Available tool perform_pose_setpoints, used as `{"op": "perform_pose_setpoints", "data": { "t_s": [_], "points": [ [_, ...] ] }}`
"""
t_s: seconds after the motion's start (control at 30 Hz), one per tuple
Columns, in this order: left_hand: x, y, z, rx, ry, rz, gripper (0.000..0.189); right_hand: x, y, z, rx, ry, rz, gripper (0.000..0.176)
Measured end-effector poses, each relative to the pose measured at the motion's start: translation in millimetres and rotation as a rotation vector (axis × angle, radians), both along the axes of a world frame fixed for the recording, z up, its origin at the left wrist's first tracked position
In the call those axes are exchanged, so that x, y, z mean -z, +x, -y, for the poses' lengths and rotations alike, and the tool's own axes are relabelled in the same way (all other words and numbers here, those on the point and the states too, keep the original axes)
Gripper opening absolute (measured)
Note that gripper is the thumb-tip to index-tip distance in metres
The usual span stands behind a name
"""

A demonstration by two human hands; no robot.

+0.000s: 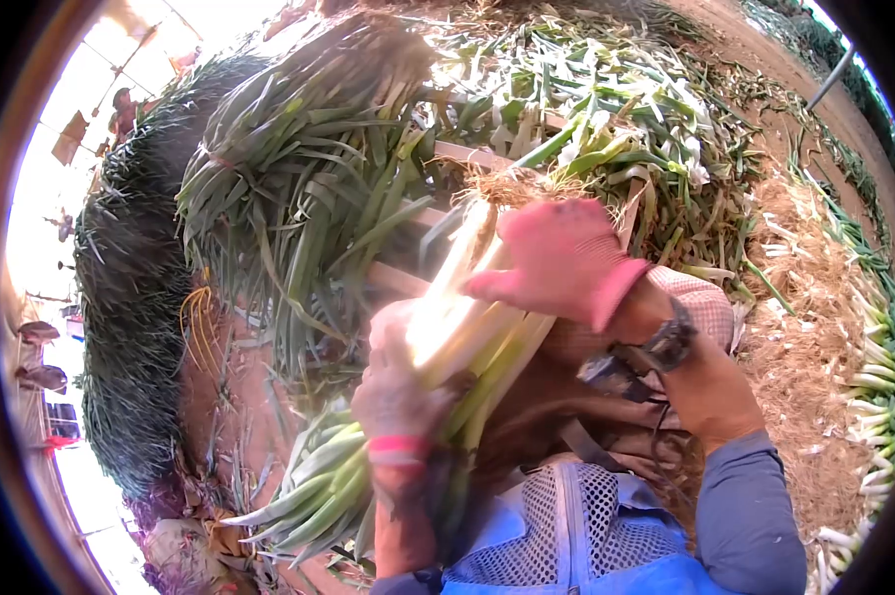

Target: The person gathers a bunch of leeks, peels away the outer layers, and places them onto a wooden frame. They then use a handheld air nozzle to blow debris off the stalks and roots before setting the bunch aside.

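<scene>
Several leeks (496, 372), green-leaved, roots (517, 185) tan, shafts (442, 322) seemingly white

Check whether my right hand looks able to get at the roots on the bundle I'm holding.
Probably yes: your right hand is right by the roots, with nothing visible in between, and your left hand grips the bundle lower down.
</scene>
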State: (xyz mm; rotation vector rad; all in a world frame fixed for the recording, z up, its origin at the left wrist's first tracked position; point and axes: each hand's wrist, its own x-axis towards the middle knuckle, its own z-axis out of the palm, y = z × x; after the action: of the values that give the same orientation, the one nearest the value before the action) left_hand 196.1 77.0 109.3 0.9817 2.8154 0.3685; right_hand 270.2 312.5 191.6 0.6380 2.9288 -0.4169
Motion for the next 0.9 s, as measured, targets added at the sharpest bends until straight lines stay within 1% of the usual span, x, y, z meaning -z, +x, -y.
{"op": "perform_pose_setpoints", "data": {
  "t_s": [0.03, 0.07, 0.13, 0.2, 0.27, 0.33, 0.4, 0.43, 0.47, 0.5, 0.53, 0.57, 0.6, 0.67, 0.7, 0.73, 0.77, 0.8, 0.83, 0.87, 0.9],
  "points": [
    [1, 0, -1, 0.025, 0.035, -0.014, 0.119, 17, -5, 4, 0.009, 0.01, -0.097, 0.053],
    [2, 1, -2, 0.025, 0.034, -0.018, 0.119, 35, -10, 2, 0.008, 0.009, -0.1, 0.053],
    [3, 2, -3, 0.056, 0.033, -0.055, 0.123, 63, -20, -5, 0.156, -0.101, -0.254, 0.047],
    [1, 3, -4, 0.055, 0.03, -0.047, 0.123, 67, -19, -22, 0.181, -0.053, -0.326, 0.039],
    [1, 3, -3, 0.054, 0.031, -0.035, 0.124, 55, -25, -79, 0.444, -0.012, -0.34, 0.032],
    [2, 2, 1, 0.038, -0.007, -0.049, 0.124, 41, -12, -149, 0.711, 0.068, -0.403, 0.03],
    [-2, -1, 0, 0.032, 0.015, -0.019, 0.125, 2, 11, -171, 0.638, -0.025, -0.336, 0.04],
    [-3, -1, 0, 0.02, 0.022, 0.015, 0.125, 2, 16, -160, 0.496, -0.058, -0.352, 0.058],
    [-2, -1, -1, 0.025, 0.021, 0.017, 0.125, 18, 12, -162, 0.325, -0.066, -0.289, 0.071],
    [0, -2, -2, 0.02, 0.002, 0.003, 0.124, -10, 9, -124, 0.263, -0.19, -0.086, 0.079],
    [2, -2, -2, 0.018, -0.019, -0.01, 0.124, 21, 3, -116, 0.17, -0.101, -0.154, 0.072],
    [2, -1, -3, 0.028, -0.024, -0.011, 0.124, 28, -5, -98, 0.122, -0.056, -0.119, 0.064],
    [3, 0, -3, 0.037, -0.015, -0.006, 0.123, 8, -18, -81, 0.139, -0.139, 0.171, 0.051],
    [3, 1, -5, 0.048, -0.004, -0.004, 0.123, 49, -36, -99, 0.194, 0.124, 0.087, 0.03],
    [3, 1, -5, 0.068, 0.018, -0.014, 0.123, 62, -38, -124, 0.273, 0.227, 0.01, 0.026],
    [4, 3, -3, 0.084, 0.04, -0.021, 0.122, 72, -32, -158, 0.347, 0.33, -0.065, 0.024],
    [2, 3, -2, 0.084, 0.039, -0.018, 0.122, 64, -16, -185, 0.543, 0.234, -0.234, 0.025],
    [-3, 2, -2, 0.057, 0.026, 0.015, 0.12, 52, 8, -219, 0.63, 0.229, -0.175, 0.023],
    [-7, 2, 0, 0.03, 0.01, 0.049, 0.119, 38, 28, -233, 0.722, 0.198, -0.182, 0.025],
    [-11, 1, -1, 0.032, 0.006, 0.052, 0.119, 45, 47, -237, 0.692, 0.38, -0.303, 0.027],
    [-15, 0, -2, -0.002, 0.049, 0.092, 0.116, 50, 60, -227, 0.602, 0.507, -0.345, 0.03]
  ]
}}
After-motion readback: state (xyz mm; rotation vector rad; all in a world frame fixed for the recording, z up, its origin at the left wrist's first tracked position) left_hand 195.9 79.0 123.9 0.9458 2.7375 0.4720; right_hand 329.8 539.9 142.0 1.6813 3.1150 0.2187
